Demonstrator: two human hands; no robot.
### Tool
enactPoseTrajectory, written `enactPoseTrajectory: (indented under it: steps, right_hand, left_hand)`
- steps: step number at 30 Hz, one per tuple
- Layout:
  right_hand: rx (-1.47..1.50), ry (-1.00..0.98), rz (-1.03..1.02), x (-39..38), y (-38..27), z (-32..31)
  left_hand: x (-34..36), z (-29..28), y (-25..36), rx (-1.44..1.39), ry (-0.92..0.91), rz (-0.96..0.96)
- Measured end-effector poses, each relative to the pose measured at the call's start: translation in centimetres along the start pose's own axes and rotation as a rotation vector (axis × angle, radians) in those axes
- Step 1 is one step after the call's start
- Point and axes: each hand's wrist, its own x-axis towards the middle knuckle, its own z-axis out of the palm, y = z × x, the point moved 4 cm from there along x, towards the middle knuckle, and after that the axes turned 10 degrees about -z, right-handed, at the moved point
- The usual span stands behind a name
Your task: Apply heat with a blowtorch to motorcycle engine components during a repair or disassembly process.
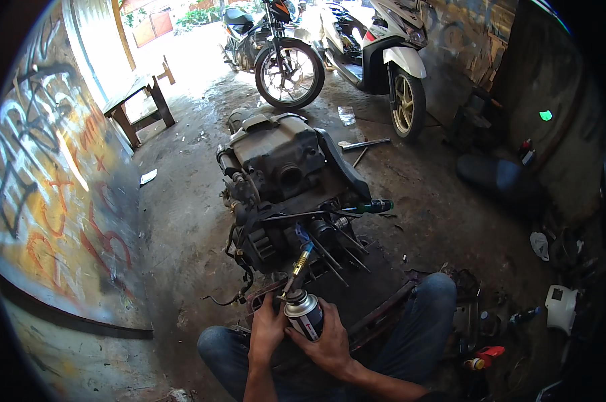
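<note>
One gas torch (301, 262) points at the engine (266, 244): right hand (329, 343) wraps its canister (305, 317), left hand (267, 329) at canister top, closure unclear. Wrist drift could swing the apparent blue flame (303, 234), melting the screwdriver handle (378, 206).

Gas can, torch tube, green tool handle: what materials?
Gas can: likely thin metal, printed body; shoulder shines bare silver. Torch tube: probably brass or brass-coloured metal, given its golden sheen. Green tool handle: perhaps plastic, smooth-looking; too small to be sure.
</note>
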Motion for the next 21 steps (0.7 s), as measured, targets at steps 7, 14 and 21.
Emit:
enactPoseTrajectory:
  steps: [7,14,21]
  right_hand:
    - [-0.004,0.003,-0.010,-0.03,0.06,-0.01]
    - [-0.007,-0.010,0.009,-0.01,0.11,-0.02]
    - [-0.010,-0.012,0.004,0.00,0.02,0.01]
  left_hand:
    - [0.10,0.08,-0.15,0.024,-0.004,-0.048]
    - [-0.07,-0.05,0.58,0.004,-0.025,-0.078]
    - [0.10,0.02,0.13,-0.014,-0.010,-0.033]
